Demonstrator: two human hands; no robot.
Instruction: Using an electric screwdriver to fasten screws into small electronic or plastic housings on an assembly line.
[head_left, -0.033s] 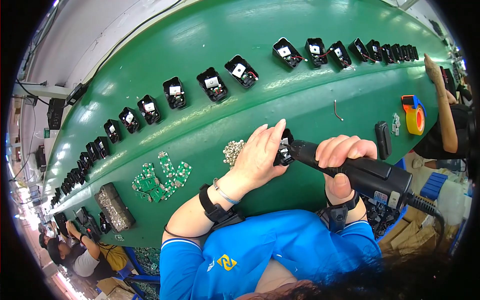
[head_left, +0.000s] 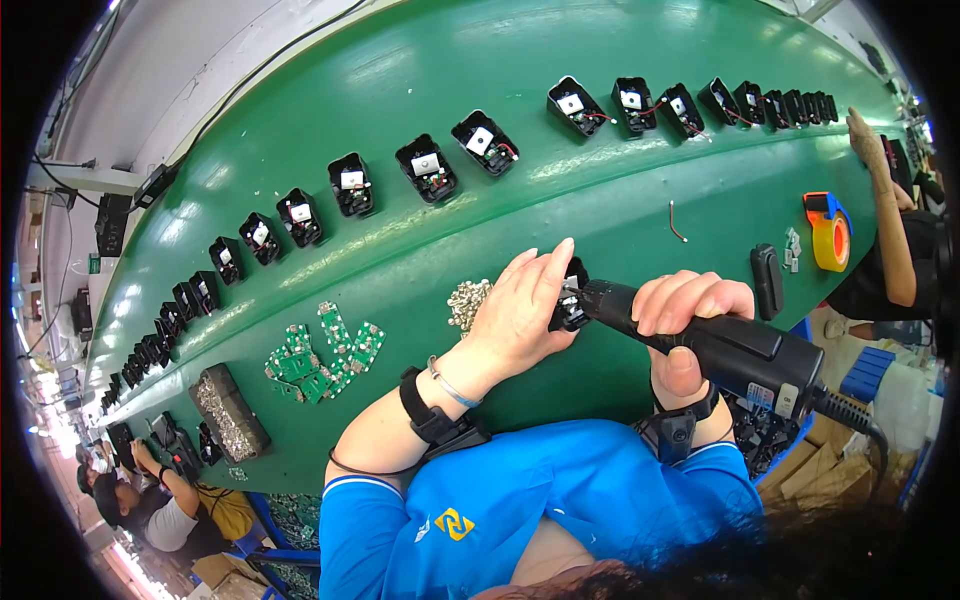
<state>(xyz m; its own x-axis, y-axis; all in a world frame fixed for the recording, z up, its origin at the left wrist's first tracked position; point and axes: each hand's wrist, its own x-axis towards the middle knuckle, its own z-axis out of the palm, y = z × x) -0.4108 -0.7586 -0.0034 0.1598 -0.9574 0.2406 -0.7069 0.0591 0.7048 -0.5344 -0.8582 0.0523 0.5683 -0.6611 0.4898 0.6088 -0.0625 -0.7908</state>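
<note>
My right hand (head_left: 694, 312) is wrapped round a black corded electric screwdriver (head_left: 745, 350), held slanting with its tip pointing left. The tip reaches into a small open black plastic housing (head_left: 573, 318), where a bit of white part shows. My left hand (head_left: 520, 308) lies along the housing's left side, fingers extended past its far end and thumb at the near side, holding it against the table. Much of the housing is hidden by my hand and the screwdriver. A heap of small silvery metal parts (head_left: 467, 304) lies just left of my left hand.
Green circuit boards (head_left: 322, 352) and a black tray of small metal pieces (head_left: 232, 415) are at left. A long row of similar black housings (head_left: 425, 168) curves along the far side. At right lie a red wire (head_left: 677, 222), black cover (head_left: 767, 280) and tape dispenser (head_left: 828, 232). Co-workers sit at both sides.
</note>
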